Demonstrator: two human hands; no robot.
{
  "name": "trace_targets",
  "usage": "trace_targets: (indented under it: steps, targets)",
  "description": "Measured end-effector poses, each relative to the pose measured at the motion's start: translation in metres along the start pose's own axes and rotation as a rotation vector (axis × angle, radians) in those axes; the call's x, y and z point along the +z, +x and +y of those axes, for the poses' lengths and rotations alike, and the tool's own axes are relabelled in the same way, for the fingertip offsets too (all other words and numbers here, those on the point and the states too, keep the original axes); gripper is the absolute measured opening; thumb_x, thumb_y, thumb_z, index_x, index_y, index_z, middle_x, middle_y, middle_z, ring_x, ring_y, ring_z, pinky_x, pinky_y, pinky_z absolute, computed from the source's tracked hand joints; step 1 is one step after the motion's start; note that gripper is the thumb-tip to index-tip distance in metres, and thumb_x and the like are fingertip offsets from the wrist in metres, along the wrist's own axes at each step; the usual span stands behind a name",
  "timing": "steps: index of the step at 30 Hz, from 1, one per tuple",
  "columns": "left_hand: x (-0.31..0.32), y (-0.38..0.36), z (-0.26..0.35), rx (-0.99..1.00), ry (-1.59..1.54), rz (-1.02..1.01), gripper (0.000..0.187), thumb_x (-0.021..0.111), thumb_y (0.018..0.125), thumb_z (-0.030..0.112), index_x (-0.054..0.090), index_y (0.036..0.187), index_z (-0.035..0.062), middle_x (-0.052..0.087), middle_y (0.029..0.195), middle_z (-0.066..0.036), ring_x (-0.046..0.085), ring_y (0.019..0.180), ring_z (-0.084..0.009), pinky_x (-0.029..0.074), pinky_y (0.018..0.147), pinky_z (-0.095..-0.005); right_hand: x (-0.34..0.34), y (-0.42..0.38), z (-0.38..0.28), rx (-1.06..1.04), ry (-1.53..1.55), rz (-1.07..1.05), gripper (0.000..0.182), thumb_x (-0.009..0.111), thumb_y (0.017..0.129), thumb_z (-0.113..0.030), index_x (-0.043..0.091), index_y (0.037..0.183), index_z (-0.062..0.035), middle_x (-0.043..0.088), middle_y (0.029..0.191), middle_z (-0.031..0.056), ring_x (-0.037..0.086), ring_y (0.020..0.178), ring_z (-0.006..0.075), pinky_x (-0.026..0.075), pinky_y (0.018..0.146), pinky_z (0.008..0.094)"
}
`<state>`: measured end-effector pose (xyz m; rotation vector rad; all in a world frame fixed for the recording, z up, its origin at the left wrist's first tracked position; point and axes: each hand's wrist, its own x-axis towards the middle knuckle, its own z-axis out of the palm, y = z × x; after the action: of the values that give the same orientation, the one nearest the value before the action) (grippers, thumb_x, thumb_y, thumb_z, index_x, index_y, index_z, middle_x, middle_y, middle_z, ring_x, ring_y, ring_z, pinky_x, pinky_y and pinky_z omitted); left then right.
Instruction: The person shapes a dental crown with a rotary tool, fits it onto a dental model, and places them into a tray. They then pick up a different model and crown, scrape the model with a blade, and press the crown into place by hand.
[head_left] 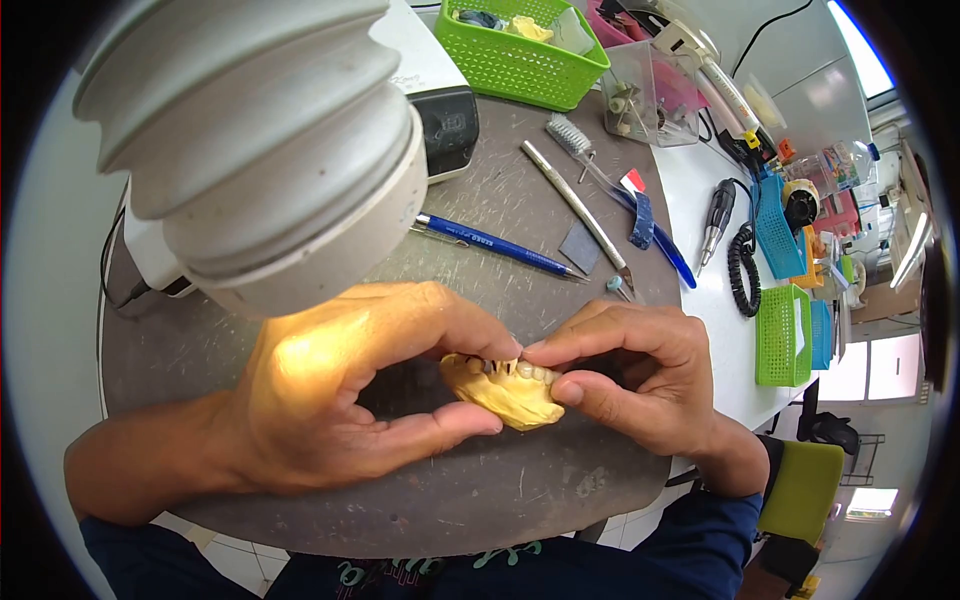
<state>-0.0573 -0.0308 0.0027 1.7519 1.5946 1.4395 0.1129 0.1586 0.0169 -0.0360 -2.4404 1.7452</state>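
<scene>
A yellow plaster dental model (505,398) is held just above the bench, in front of my body. My left hand (335,385) is closed on it, with the thumb at its lower edge and the forefinger on top by the teeth. At the model's right end, the thumb and forefinger of my right hand (640,370) pinch it beside a row of pale teeth (530,371). Dark gaps show between some teeth to the left of the pale row. Part of the model's right end is hidden by my right fingertips.
A ribbed grey suction hose (270,150) hangs close over my left hand. Beyond my hands lie a blue mechanical pencil (500,245), a metal-handled knife (575,205) and a brush (572,138). A green basket (520,65) stands behind; a handpiece (717,220) lies at right.
</scene>
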Motion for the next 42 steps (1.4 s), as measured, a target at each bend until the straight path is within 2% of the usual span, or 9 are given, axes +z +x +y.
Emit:
trace_targets:
  steps: [7, 10, 12, 15, 24, 26, 33, 40, 42]
  targets:
    - [0.001, -0.001, -0.001, -0.007, -0.044, 0.017, 0.04, 0.087, 0.074, 0.006, 0.067, 0.107, -0.0034, 0.072, 0.102, -0.016, 0.073, 0.091, -0.0218, 0.06, 0.08, -0.0308, -0.006, 0.003, 0.003, -0.113, -0.117, -0.06, 0.023, 0.073, 0.085, -0.003, 0.075, 0.108, -0.0008, 0.074, 0.094, 0.0109, 0.07, 0.083, 0.0155, 0.053, 0.068, 0.0269]
    - [0.002, -0.004, -0.003, -0.062, -0.064, 0.008, 0.043, 0.085, 0.075, 0.006, 0.066, 0.113, -0.0042, 0.072, 0.104, -0.016, 0.073, 0.092, -0.0213, 0.06, 0.081, -0.0306, -0.005, 0.003, 0.001, -0.131, -0.169, -0.074, 0.027, 0.074, 0.085, -0.003, 0.073, 0.112, -0.0008, 0.074, 0.095, 0.0121, 0.071, 0.083, 0.0165, 0.055, 0.07, 0.0277]
    - [0.0, -0.003, -0.003, -0.107, -0.083, 0.009, 0.045, 0.084, 0.076, 0.006, 0.066, 0.116, -0.0046, 0.072, 0.105, -0.016, 0.072, 0.092, -0.0209, 0.06, 0.081, -0.0304, -0.001, -0.002, -0.004, 0.045, -0.032, -0.038, 0.035, 0.076, 0.086, -0.005, 0.068, 0.118, 0.0059, 0.071, 0.104, 0.0174, 0.07, 0.09, 0.0173, 0.055, 0.078, 0.0283]
    - [-0.005, 0.003, -0.001, -0.08, -0.037, -0.08, 0.043, 0.083, 0.077, 0.007, 0.067, 0.116, -0.0047, 0.072, 0.104, -0.016, 0.072, 0.093, -0.0224, 0.059, 0.081, -0.0317, 0.002, -0.003, 0.006, -0.002, 0.034, 0.031, 0.04, 0.076, 0.084, -0.005, 0.066, 0.122, 0.0003, 0.072, 0.098, 0.0156, 0.072, 0.088, 0.0193, 0.059, 0.08, 0.0291]
    - [-0.006, 0.005, 0.0, -0.061, 0.015, -0.086, 0.043, 0.083, 0.076, 0.009, 0.07, 0.115, -0.0041, 0.073, 0.099, -0.016, 0.071, 0.09, -0.026, 0.056, 0.08, -0.0333, 0.002, -0.005, -0.002, -0.024, -0.124, 0.024, 0.04, 0.083, 0.079, -0.013, 0.068, 0.114, 0.0004, 0.073, 0.1, 0.0124, 0.073, 0.088, 0.0179, 0.06, 0.081, 0.0289]
    - [-0.008, 0.005, 0.001, -0.025, 0.041, -0.128, 0.044, 0.08, 0.078, 0.003, 0.066, 0.12, -0.0052, 0.07, 0.104, -0.017, 0.069, 0.091, -0.0273, 0.055, 0.079, -0.0337, 0.001, -0.006, -0.003, -0.023, -0.129, 0.02, 0.038, 0.082, 0.08, -0.013, 0.068, 0.113, 0.0004, 0.073, 0.099, 0.0119, 0.073, 0.087, 0.0178, 0.06, 0.081, 0.0288]
    - [-0.005, 0.003, 0.001, -0.082, 0.032, -0.102, 0.04, 0.083, 0.077, 0.008, 0.07, 0.113, -0.004, 0.072, 0.103, -0.018, 0.071, 0.092, -0.024, 0.056, 0.081, -0.0324, 0.0, -0.004, -0.005, -0.038, -0.158, -0.007, 0.034, 0.081, 0.081, -0.012, 0.069, 0.11, 0.0004, 0.073, 0.096, 0.0105, 0.073, 0.086, 0.0178, 0.059, 0.079, 0.0283]
    - [0.009, -0.002, 0.015, -0.42, -0.122, 0.141, 0.063, 0.076, 0.083, -0.002, 0.043, 0.136, -0.0005, 0.053, 0.121, -0.01, 0.064, 0.101, -0.0149, 0.056, 0.089, -0.0271, 0.011, -0.003, 0.003, -0.108, -0.13, 0.172, 0.032, 0.083, 0.079, -0.01, 0.068, 0.105, 0.0029, 0.072, 0.093, 0.0113, 0.073, 0.084, 0.0181, 0.059, 0.075, 0.0288]
    - [0.013, -0.001, 0.02, -0.635, -0.584, 0.223, 0.063, 0.071, 0.087, -0.003, 0.038, 0.14, -0.0001, 0.052, 0.127, -0.013, 0.064, 0.101, -0.014, 0.055, 0.088, -0.0261, 0.012, -0.002, 0.003, -0.219, -0.242, 0.225, 0.032, 0.083, 0.077, -0.008, 0.068, 0.103, 0.0028, 0.072, 0.093, 0.0121, 0.073, 0.084, 0.0194, 0.059, 0.072, 0.0285]
